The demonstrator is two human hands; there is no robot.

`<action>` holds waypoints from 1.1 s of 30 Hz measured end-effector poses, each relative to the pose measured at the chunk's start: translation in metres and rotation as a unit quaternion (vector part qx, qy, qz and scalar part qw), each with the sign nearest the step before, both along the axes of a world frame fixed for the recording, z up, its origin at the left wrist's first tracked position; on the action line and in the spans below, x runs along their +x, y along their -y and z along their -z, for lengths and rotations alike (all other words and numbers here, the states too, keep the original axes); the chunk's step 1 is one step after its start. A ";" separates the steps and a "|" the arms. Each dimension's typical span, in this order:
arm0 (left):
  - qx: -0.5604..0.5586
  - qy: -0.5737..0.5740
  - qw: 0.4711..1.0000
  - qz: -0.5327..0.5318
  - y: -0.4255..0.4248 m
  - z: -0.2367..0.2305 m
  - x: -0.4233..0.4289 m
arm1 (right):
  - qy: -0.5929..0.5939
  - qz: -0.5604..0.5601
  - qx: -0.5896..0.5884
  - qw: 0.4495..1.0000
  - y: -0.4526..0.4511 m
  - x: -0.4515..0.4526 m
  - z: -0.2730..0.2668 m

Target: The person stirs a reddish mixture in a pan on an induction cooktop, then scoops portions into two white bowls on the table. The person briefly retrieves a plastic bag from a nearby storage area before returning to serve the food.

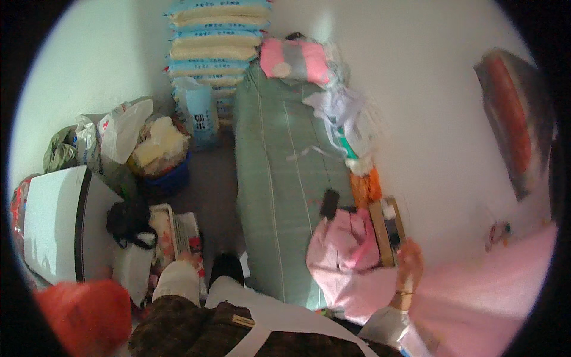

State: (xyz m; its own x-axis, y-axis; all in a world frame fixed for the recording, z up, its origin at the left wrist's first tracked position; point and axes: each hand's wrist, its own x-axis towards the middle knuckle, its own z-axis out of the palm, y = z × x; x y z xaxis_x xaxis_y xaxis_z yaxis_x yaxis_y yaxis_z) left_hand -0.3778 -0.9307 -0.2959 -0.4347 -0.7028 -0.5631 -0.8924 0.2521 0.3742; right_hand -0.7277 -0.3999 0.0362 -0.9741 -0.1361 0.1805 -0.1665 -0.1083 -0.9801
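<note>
My right hand (409, 263) is raised at the right, beside an open cardboard box (387, 232) and over pink fabric (352, 285); whether its fingers touch the box I cannot tell. My left hand (191, 259) shows only in small part beyond the white cuff, low over a white basket (168, 230) and a red-and-white package (196, 247). What it holds is hidden. A pink bag (341, 241) and a dark oblong object (330, 204) lie on the near end of a long grey-green fabric-covered bundle (281, 178).
Blue-and-cream sacks (214, 44) are stacked at the back. A blue tub (167, 180), plastic bags (122, 129) and a white-topped cabinet (53, 223) stand left. A red bag (84, 312) is near. An orange bag (366, 183) lies near the right wall.
</note>
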 end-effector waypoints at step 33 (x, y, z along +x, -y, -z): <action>0.165 -0.013 0.903 -0.397 0.261 -0.053 -0.075 | -0.092 -0.522 0.391 0.752 0.674 -0.237 0.268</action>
State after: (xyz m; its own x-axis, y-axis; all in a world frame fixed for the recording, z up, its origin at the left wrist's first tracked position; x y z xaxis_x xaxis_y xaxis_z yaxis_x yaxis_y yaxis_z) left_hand -0.4529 -1.1919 -0.2432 0.1163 -0.5948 -0.7954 -0.7329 -0.5919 0.3353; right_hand -0.9644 -1.0740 -0.2323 -0.2303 -0.9447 -0.2335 -0.5313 0.3231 -0.7831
